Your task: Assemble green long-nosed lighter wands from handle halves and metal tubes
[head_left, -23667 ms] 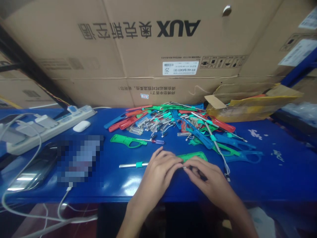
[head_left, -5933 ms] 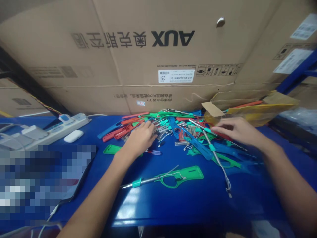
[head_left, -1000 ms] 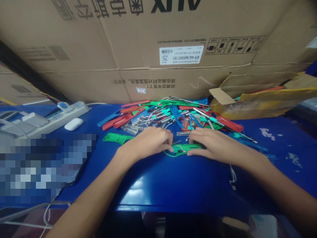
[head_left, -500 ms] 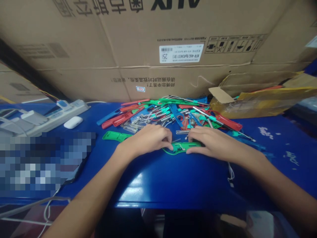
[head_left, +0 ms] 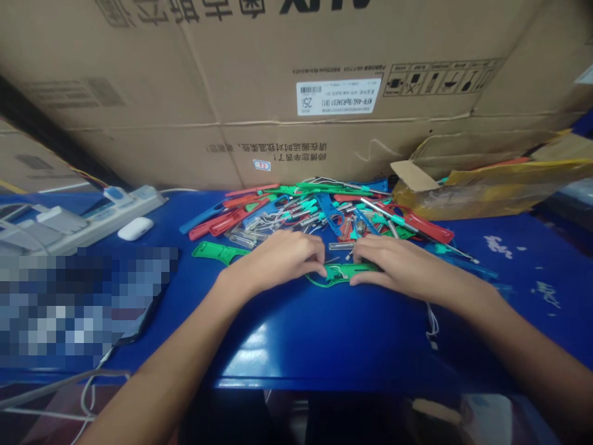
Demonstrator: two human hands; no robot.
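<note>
A green plastic handle shell (head_left: 340, 272) with a thin wire in it lies on the blue table (head_left: 324, 334). My left hand (head_left: 283, 256) covers its left end, fingers curled and pinching there. My right hand (head_left: 393, 262) presses on its right end with fingers bent over it. Just behind both hands lies a pile of red, blue and green handle shells, metal rods and small clear tubes (head_left: 324, 213). A separate green shell (head_left: 217, 252) rests to the left of my left hand.
A large cardboard box (head_left: 296, 93) stands along the back of the table. A white power strip (head_left: 92, 219) and a white earbud case (head_left: 135, 228) lie at the left. A torn cardboard piece with a yellow bag (head_left: 486, 182) is at the right. A blurred patch covers the near left.
Both hands stay on the green shell and have shifted only slightly. Several seconds ago they were reaching into the pile while the shell lay alone nearer the table edge.
</note>
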